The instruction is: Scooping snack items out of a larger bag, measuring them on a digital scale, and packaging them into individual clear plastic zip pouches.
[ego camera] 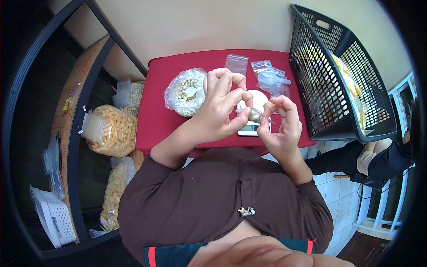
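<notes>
Thumb and fingertips of my left hand (222,103) and my right hand (282,123) pinch the top edge of a small clear plastic bag (255,116). Pale round pieces show in the bag, partly hidden by my fingers. Below it is a white digital kitchen scale (246,130) with a round top; whether the bag rests on it I cannot tell. Left of my hands stands a large open plastic bag (173,96) of pale round snack pieces (190,84), with a white scoop (192,91) lying in it.
Flat clear zip bags (236,64) and a translucent scoop (268,78) lie at the back of the red-covered table (156,110). A tall black perforated basket (337,76) holding packets borders the right. Snack bags (111,130) stand at left beside a shelf (80,83). Another person's leg (333,157) appears at right.
</notes>
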{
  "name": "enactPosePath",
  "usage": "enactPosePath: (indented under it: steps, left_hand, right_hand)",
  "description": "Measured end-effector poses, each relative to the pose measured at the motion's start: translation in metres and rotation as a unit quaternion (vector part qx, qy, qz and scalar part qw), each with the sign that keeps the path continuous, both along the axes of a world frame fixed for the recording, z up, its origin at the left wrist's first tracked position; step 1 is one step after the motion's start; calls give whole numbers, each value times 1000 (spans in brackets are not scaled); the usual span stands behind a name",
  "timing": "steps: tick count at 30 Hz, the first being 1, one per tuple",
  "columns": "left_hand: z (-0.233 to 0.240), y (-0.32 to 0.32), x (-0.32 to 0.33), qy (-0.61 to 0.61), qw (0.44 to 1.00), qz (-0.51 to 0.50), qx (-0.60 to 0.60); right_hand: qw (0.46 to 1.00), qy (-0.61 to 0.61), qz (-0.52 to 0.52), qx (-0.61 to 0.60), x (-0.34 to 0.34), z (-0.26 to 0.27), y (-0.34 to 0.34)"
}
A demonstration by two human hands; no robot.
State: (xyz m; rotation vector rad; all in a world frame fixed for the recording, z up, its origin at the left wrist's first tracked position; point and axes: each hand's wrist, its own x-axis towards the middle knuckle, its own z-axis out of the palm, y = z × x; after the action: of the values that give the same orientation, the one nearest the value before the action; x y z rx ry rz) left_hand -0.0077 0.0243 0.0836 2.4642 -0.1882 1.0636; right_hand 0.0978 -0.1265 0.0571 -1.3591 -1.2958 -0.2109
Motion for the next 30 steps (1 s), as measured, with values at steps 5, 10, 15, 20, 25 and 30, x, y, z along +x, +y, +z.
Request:
enactPosePath:
  steps: [5, 10, 15, 20, 25, 30]
  left_hand:
    - [4, 1, 0, -6, 1000, -1, -9]
    - [6, 2, 2, -16, 1000, 6, -2]
    - [8, 2, 4, -12, 1000, 5, -10]
    - [10, 3, 8, -39, 997, -5, -64]
    - [2, -5, 18, -33, 995, -26, -93]
    - [-6, -14, 27, -29, 993, -52, -106]
  right_hand:
    - [1000, -7, 0, 5, 3, 1, -2]
    - [1000, -2, 1, 10, 6, 4, -8]
    - [1000, 3, -6, 22, 9, 3, -14]
    - [999, 24, 10, 26, 15, -2, -13]
    - [968, 214, 125, 36, 9, -19, 1]
    - [982, 171, 51, 56, 16, -22, -4]
